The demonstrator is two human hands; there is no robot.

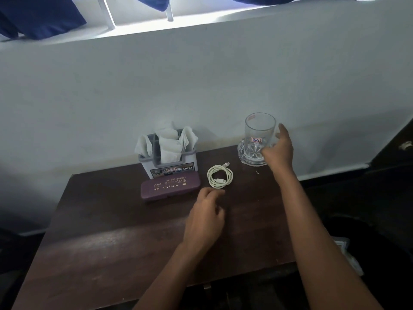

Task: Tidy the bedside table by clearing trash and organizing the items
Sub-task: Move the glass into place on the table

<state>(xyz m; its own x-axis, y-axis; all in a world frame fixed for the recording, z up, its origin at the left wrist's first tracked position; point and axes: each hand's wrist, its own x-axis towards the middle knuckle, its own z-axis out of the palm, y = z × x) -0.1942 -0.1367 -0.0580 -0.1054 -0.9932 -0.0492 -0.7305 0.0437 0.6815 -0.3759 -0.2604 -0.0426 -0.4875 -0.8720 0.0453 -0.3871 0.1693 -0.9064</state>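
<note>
A clear glass mug (259, 130) stands upright on a cut-glass dish (245, 156) at the back right of the dark wooden bedside table (111, 242). My right hand (279, 148) wraps the mug's right side, thumb at its base and a finger up along the wall. A coiled white charging cable (220, 176) lies in the middle. My left hand (205, 218) hovers just in front of the cable, fingers loosely curled, holding nothing. A purple spectacle case (169, 186) lies in front of a grey holder (169, 162) stuffed with white tissues.
A white wall (201, 86) runs right behind the table, under a bright window ledge with blue curtains (40, 16). A small white scrap (257, 172) lies on the table near the dish. Dark floor and a dark object with white paper (348, 253) lie to the right.
</note>
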